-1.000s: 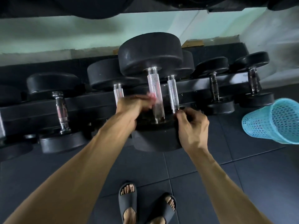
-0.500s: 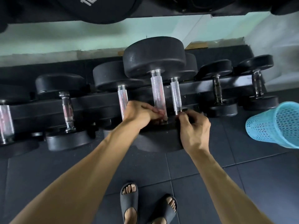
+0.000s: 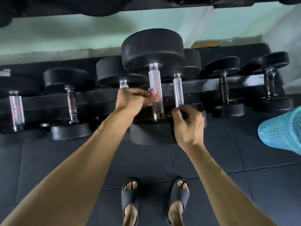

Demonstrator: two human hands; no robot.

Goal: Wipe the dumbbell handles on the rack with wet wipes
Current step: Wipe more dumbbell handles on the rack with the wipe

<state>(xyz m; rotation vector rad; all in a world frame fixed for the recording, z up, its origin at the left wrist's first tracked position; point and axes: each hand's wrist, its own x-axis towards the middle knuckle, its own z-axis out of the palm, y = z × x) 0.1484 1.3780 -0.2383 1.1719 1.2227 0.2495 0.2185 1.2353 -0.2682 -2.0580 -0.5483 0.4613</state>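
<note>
Left hand (image 3: 130,100) is curled against the big dumbbell handle (image 3: 156,92) at the middle of the rack (image 3: 203,88); I can't tell whether a wipe is in it. My right hand (image 3: 187,123) pinches at that dumbbell's near head (image 3: 151,134), just below a thinner handle (image 3: 178,92). Neighbouring dumbbells crowd both sides, leaving narrow gaps. At the right edge a blue mesh basket (image 3: 283,132) sits on the floor mats (image 3: 48,160), its contents hidden. Black slides (image 3: 129,201) stand behind.
</note>
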